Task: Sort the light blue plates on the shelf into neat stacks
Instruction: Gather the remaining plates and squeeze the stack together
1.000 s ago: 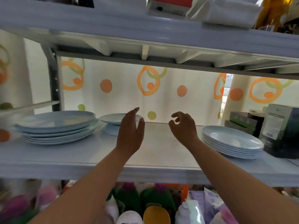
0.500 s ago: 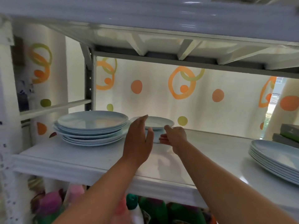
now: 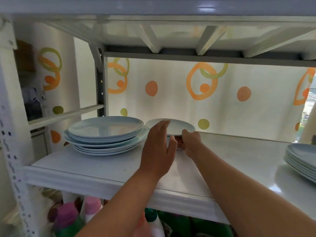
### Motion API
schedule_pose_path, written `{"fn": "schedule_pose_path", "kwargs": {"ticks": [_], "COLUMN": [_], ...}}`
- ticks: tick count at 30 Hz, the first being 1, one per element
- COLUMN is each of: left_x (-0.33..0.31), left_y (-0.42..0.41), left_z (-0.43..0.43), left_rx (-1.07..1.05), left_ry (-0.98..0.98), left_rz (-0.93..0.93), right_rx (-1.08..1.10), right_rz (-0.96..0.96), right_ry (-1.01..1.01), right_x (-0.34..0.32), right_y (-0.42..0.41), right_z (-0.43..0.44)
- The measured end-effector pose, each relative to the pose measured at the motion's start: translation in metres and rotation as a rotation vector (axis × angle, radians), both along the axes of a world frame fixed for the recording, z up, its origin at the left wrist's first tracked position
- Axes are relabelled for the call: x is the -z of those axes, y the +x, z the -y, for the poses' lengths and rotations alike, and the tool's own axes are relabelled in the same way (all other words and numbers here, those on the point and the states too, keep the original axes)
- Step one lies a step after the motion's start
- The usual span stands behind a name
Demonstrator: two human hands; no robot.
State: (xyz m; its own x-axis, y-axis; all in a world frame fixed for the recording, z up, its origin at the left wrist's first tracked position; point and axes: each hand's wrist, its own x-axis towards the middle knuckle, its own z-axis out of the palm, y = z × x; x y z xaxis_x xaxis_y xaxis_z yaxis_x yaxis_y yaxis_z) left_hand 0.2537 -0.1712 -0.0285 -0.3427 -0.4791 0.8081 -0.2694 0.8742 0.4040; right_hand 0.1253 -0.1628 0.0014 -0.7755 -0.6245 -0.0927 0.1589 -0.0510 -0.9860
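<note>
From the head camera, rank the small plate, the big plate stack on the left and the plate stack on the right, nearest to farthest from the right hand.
From the right hand:
1. Small plate, touching its fingers, at the back.
2. Left plate stack, past the left hand.
3. Right plate stack, at the shelf's far right edge.

A home storage corner: a white metal shelf (image 3: 106, 170) holding stacked light blue plates (image 3: 104, 134), a circle-patterned curtain (image 3: 171, 93) behind, coloured bottles (image 3: 68, 218) on the tier below.
</note>
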Motion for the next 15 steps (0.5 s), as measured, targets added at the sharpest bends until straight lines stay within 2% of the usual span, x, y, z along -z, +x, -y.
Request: {"fn": "schedule_pose_path", "kwargs": {"ticks": [9, 15], "left_x": [-0.001, -0.013], "left_y": [-0.002, -0.015], "left_z": [-0.005, -0.035], "left_rx": [-0.028, 0.05], "left_ry": [0.051, 0.042], "left_rz": [-0.025, -0.08], "right_rx": [0.012, 0.091], "right_rz": [-0.042, -0.087], "right_ry": [-0.12, -0.171], "right_x": [-0.014, -0.041], "right_y": [-0.003, -0.025], "right_z": [-0.039, -0.093]}}
